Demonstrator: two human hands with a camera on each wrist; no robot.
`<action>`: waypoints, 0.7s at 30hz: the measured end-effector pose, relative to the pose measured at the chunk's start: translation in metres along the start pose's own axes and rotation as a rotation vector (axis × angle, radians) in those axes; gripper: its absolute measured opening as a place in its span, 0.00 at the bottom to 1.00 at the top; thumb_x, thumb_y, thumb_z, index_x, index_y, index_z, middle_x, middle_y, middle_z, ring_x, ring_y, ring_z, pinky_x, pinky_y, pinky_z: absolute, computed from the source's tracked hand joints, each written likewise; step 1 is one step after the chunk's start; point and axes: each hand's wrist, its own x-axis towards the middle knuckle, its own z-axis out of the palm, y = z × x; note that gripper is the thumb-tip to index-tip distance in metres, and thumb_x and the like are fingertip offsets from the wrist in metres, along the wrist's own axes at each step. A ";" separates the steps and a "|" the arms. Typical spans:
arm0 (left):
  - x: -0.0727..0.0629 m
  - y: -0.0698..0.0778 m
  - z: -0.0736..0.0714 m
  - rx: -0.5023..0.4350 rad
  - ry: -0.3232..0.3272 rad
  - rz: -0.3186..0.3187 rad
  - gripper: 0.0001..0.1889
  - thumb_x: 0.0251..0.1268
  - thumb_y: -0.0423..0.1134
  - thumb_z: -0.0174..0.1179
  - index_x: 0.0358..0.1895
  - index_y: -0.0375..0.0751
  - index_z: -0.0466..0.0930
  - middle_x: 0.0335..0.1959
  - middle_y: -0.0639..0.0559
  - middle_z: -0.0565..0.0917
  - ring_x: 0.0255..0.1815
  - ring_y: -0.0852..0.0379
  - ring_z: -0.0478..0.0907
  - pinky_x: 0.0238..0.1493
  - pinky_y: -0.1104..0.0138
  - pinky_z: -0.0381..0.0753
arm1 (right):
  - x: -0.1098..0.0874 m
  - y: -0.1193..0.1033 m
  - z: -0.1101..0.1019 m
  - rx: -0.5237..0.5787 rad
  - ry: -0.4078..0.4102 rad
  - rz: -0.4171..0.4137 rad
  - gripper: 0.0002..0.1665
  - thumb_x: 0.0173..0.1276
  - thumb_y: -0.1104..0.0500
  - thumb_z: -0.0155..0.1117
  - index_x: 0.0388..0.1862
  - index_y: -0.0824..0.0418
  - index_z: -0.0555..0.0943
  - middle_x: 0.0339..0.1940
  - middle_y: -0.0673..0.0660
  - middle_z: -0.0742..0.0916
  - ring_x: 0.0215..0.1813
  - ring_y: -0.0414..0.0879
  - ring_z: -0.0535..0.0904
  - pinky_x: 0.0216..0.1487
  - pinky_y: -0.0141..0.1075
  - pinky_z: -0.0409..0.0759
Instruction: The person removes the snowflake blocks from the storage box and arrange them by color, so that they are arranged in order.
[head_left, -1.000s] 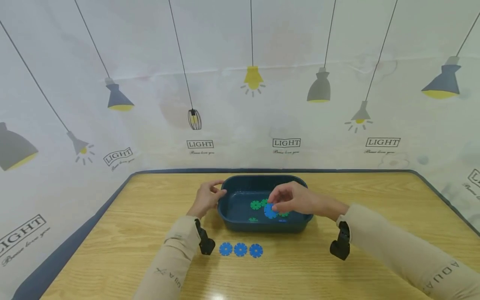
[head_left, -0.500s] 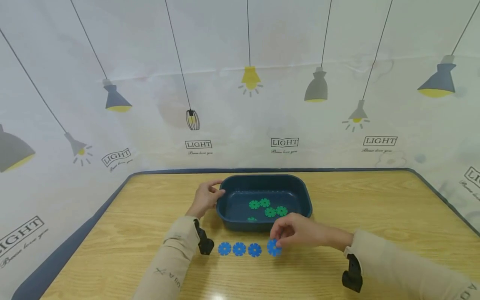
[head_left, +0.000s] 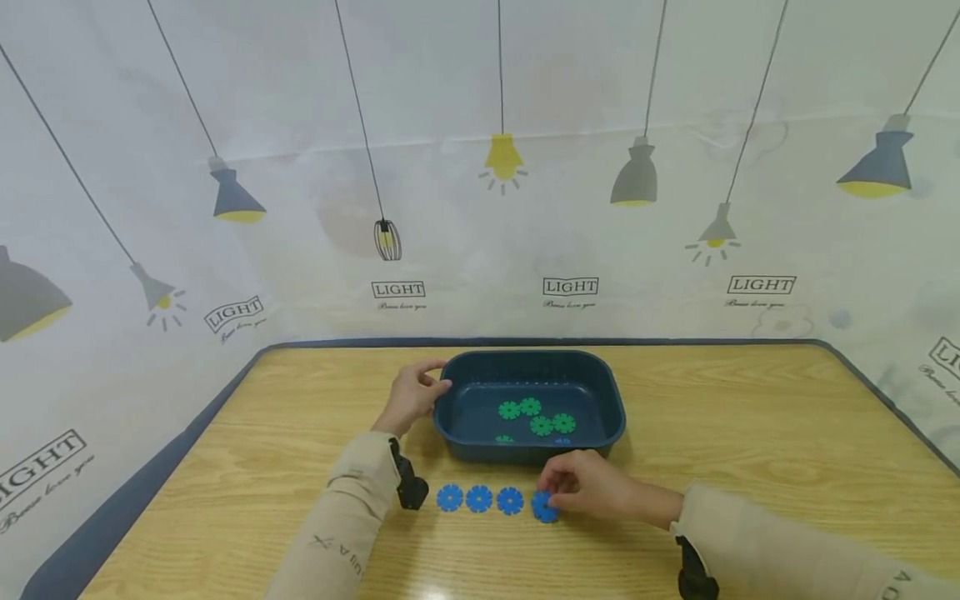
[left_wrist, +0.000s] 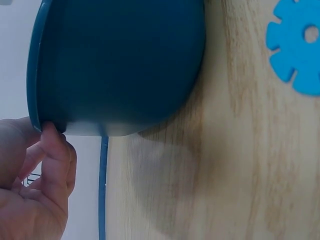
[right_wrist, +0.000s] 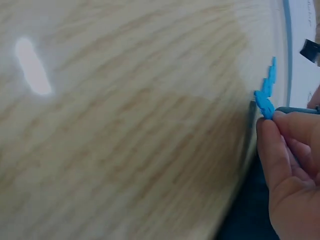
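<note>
Thumb and fingertips of the right hand (head_left: 592,487) pinch one notched blue disc (head_left: 543,509), partly covered by the fingers, at the right end of a row of three blue discs (head_left: 484,505) lying on the wooden table (head_left: 315,425). Whether the pinched one touches the wood, I can't tell. The left hand (head_left: 408,398) grips the left end of a dark blue basin (head_left: 495,455) just behind the row, thumb and fingers at its rim.

Inside the basin I count five green discs (head_left: 537,427), the nearest half hidden by the front wall, and a sliver of blue (head_left: 562,442) similarly cut off. The left wrist view shows the basin's outside and one blue disc, cropped, with its centre hole clear; from the right wrist the blue discs overlap nearly edge-on, too bunched to count. Eight printed lamps hang across the backdrop (head_left: 465,308).
</note>
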 end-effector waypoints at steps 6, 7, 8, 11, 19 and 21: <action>0.000 0.000 -0.001 0.003 -0.001 0.001 0.20 0.59 0.33 0.56 0.57 0.39 0.71 0.26 0.46 0.72 0.15 0.59 0.67 0.17 0.61 0.75 | 0.002 0.008 0.004 -0.077 0.047 0.012 0.06 0.54 0.67 0.64 0.31 0.61 0.80 0.27 0.49 0.82 0.30 0.36 0.76 0.32 0.29 0.76; 0.001 -0.001 -0.001 0.002 -0.002 0.004 0.20 0.59 0.33 0.56 0.57 0.39 0.71 0.26 0.46 0.72 0.15 0.59 0.67 0.17 0.61 0.75 | 0.002 0.009 0.004 -0.093 0.058 0.010 0.06 0.54 0.67 0.64 0.31 0.60 0.80 0.27 0.48 0.82 0.30 0.35 0.76 0.32 0.28 0.76; 0.001 -0.001 -0.001 0.004 -0.003 0.007 0.20 0.59 0.32 0.56 0.57 0.38 0.71 0.26 0.46 0.73 0.15 0.59 0.67 0.17 0.61 0.75 | 0.002 0.009 0.004 -0.107 0.066 0.010 0.06 0.54 0.67 0.64 0.31 0.60 0.80 0.27 0.48 0.82 0.30 0.35 0.75 0.31 0.28 0.75; 0.001 -0.001 0.000 0.006 0.000 0.011 0.20 0.59 0.32 0.56 0.57 0.38 0.71 0.26 0.46 0.73 0.15 0.59 0.68 0.18 0.61 0.75 | 0.003 0.010 0.005 -0.140 0.091 0.001 0.05 0.54 0.67 0.64 0.31 0.61 0.81 0.28 0.48 0.82 0.30 0.35 0.75 0.31 0.28 0.76; 0.001 -0.001 0.000 0.008 0.000 0.006 0.20 0.59 0.32 0.57 0.57 0.39 0.71 0.26 0.46 0.73 0.16 0.59 0.68 0.19 0.60 0.76 | 0.005 0.011 0.009 -0.191 0.125 -0.033 0.05 0.52 0.67 0.66 0.30 0.62 0.82 0.26 0.48 0.83 0.28 0.34 0.76 0.29 0.27 0.76; 0.002 -0.002 0.000 0.009 0.001 0.004 0.20 0.59 0.33 0.57 0.57 0.39 0.71 0.26 0.46 0.73 0.15 0.59 0.68 0.19 0.61 0.76 | 0.005 0.010 0.009 -0.206 0.133 -0.047 0.04 0.53 0.67 0.66 0.30 0.62 0.82 0.25 0.48 0.83 0.28 0.33 0.76 0.29 0.27 0.76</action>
